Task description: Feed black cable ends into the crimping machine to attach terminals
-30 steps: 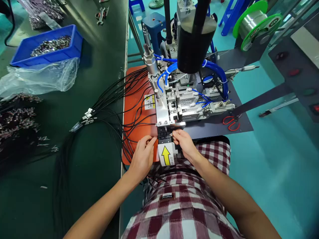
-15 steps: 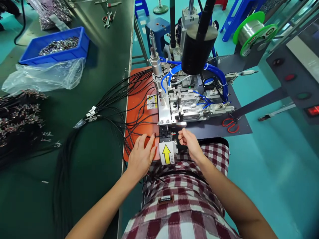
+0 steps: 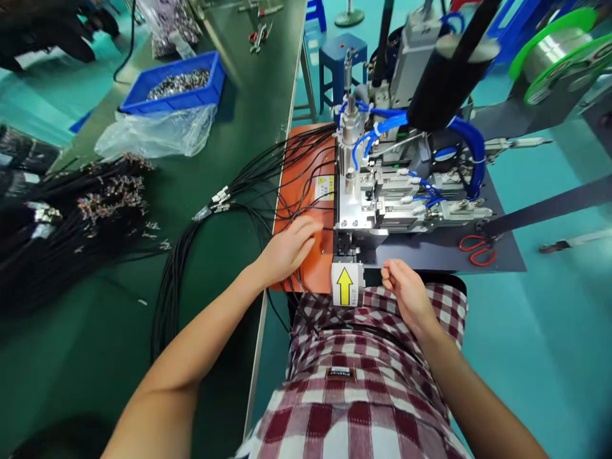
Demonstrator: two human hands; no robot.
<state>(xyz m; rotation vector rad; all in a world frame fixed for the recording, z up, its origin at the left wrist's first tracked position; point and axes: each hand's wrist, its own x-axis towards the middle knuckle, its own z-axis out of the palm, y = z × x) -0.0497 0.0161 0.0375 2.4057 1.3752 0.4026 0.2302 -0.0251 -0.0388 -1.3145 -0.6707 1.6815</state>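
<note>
Thin black cables (image 3: pixel 268 164) fan out across the right edge of the dark green tabletop (image 3: pixel 229 255) onto a flat orange board (image 3: pixel 321 274), some running to the board's right edge, where the silver metal machine with blue air tubes (image 3: pixel 354 207) stands. The left hand (image 3: pixel 288 250) is over the board's middle among these cables, fingers stretched out close together — whether they grip a cable I cannot tell. The right hand (image 3: pixel 407 290) hangs apart, near the front edge of a dark grey base plate (image 3: pixel 430 253), fingers curled closed toward the thumb. Between the hands, just off the board's front right corner, sits a white curved cover with a yellow arrow (image 3: pixel 347 285). Red-handled scissors (image 3: pixel 479 250) lie by the plate's right edge. On the tabletop, white tags (image 3: pixel 221 199) mark the cables near its right edge; toward the far end stands a blue plastic bin (image 3: pixel 194 97) of small metal parts — a crumpled clear plastic bag (image 3: pixel 162 132) lies before it.
</note>
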